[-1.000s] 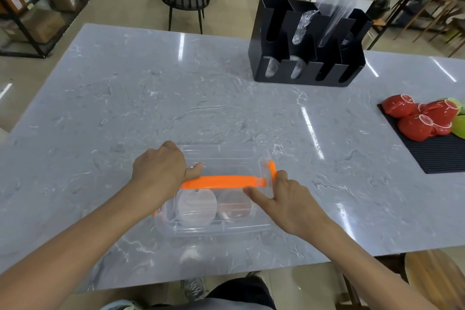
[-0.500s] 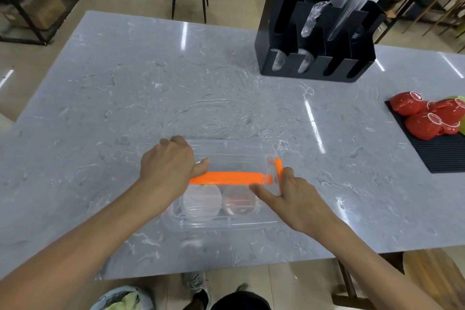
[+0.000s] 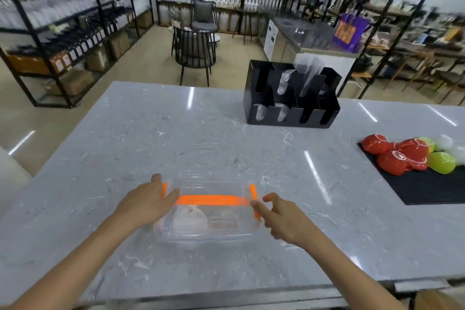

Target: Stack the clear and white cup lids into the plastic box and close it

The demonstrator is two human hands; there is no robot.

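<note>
Plastic box [image 3: 205, 230] near the front edge of the grey marble table [image 3: 176, 133], lid down, orange handle [image 3: 212, 200] lying flat across the top between two orange side clasps. Inside, a white cup lid [image 3: 190, 219] at left and what looks like a clear one [image 3: 222, 221] at right, blurred through the wall. Left hand [image 3: 147, 205] laid flat against the left end, fingers straight, thumb touching the handle's end beside the left clasp [image 3: 164, 190]. Right hand [image 3: 281, 216] just beside the right clasp [image 3: 254, 200], fingers loosely spread, gripping nothing; contact with the clasp too blurred to call. Probably the latching step, with the stacking done. Thin clear shell, light and a bit springy, likely to skate on the polished stone unless braced from both ends. Lids inside feather-light and loose, apt to shift if tipped. Best purchase at the stiff orange clasps and rim, not the flexing walls; the handle for lifting once latched. Farther back, a black cup dispenser rack [image 3: 292, 98]; at right, red and green bowls [image 3: 402, 156] on a black mat [image 3: 427, 189].
</note>
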